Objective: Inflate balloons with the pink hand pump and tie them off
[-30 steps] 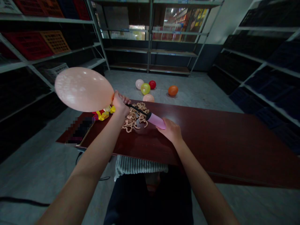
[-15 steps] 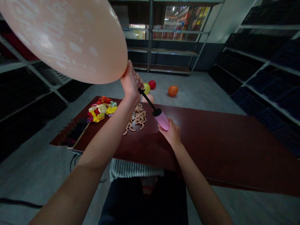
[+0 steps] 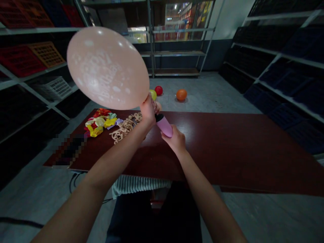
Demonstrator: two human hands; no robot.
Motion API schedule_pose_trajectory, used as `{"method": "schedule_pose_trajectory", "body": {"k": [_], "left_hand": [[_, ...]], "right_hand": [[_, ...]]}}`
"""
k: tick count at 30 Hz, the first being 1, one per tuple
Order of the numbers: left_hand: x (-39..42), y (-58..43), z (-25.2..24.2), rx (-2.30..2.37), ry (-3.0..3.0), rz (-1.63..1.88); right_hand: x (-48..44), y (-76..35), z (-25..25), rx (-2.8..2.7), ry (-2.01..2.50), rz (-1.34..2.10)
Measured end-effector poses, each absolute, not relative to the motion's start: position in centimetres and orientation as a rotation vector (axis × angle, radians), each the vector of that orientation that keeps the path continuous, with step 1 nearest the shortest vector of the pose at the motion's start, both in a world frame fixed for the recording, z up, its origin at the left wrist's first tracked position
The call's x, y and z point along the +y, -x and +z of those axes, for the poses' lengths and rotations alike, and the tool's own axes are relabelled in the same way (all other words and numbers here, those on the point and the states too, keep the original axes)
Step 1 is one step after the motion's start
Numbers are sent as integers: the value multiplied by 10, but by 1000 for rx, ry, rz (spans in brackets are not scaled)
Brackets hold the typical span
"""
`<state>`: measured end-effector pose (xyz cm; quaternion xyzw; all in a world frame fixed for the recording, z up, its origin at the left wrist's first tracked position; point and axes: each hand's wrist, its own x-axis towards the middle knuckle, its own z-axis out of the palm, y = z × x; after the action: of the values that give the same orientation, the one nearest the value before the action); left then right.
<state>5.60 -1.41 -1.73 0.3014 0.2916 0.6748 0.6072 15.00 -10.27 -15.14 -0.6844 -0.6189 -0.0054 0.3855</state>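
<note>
A large peach balloon [image 3: 108, 72] with white lettering stretches up and left from my left hand [image 3: 149, 108]. That hand is closed around the balloon's neck, where it meets the tip of a hand pump. My right hand [image 3: 175, 140] grips the pump's pink body [image 3: 165, 126], which tilts down to the right over the table. The black collar [image 3: 159, 117] of the pump sits close against my left hand. My fingers hide the nozzle and the balloon's mouth.
On the brown table [image 3: 222, 145] lie a heap of uninflated coloured balloons [image 3: 101, 122] and a pile of beige uninflated balloons [image 3: 124, 129]. Orange [image 3: 181, 95], red [image 3: 158, 90] and yellow [image 3: 153, 94] balloons rest on the floor beyond. Shelves with crates [image 3: 48, 54] stand along the sides.
The pump has shortened: its black rod, exposed between my hands before, is now pushed in. My hands are closer together. The balloon appears lower and fully in view, and the camera view has shifted.
</note>
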Motion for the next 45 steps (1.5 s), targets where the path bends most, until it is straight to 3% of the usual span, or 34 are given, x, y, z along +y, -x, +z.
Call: {"method": "schedule_pose_trajectory", "body": {"k": [11,23,35,45], "left_hand": [[-6,29,-31,739,-363,1613],[10,122,6,664,-337,1723],[13,19,51,578,-618,1703],[4,-76,-14,692,-684,1454]], "right_hand": [[-106,-143,-150,-1877,1649,-239],[-107,-142,-154,-1978,1496,-348],[-104,-149,-160,-1648,1612,-175],[-101,-153,-157,-1455,1768,-83]]}}
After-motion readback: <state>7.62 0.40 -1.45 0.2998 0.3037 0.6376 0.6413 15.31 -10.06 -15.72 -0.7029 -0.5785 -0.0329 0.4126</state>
